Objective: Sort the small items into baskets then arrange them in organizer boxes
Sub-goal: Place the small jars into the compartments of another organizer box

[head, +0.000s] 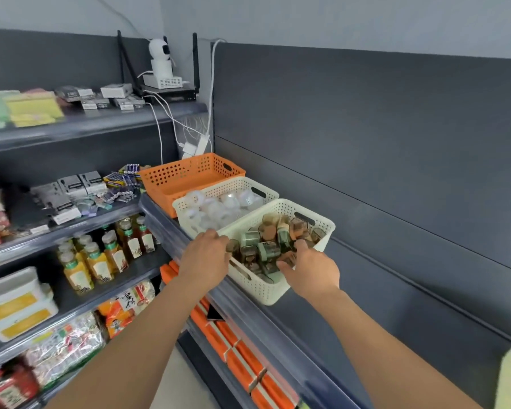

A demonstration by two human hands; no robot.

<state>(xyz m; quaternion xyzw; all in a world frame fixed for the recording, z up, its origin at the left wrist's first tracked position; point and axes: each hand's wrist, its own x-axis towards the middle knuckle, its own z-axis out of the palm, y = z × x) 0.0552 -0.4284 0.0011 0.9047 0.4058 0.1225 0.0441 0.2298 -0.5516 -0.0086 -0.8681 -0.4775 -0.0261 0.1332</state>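
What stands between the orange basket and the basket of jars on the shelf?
A white basket of clear round items stands between the orange basket and the jar basket; the head view shows it.

You have three baskets (pixel 240 183) in a row on the shelf (pixel 160 228). The nearest basket (pixel 263 290) holds jars (pixel 267 246); bottles (pixel 109 255) stand lower left.

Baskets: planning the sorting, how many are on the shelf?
3, in a row: orange basket farthest, middle white basket, near white basket holding jars. None seem hidden.
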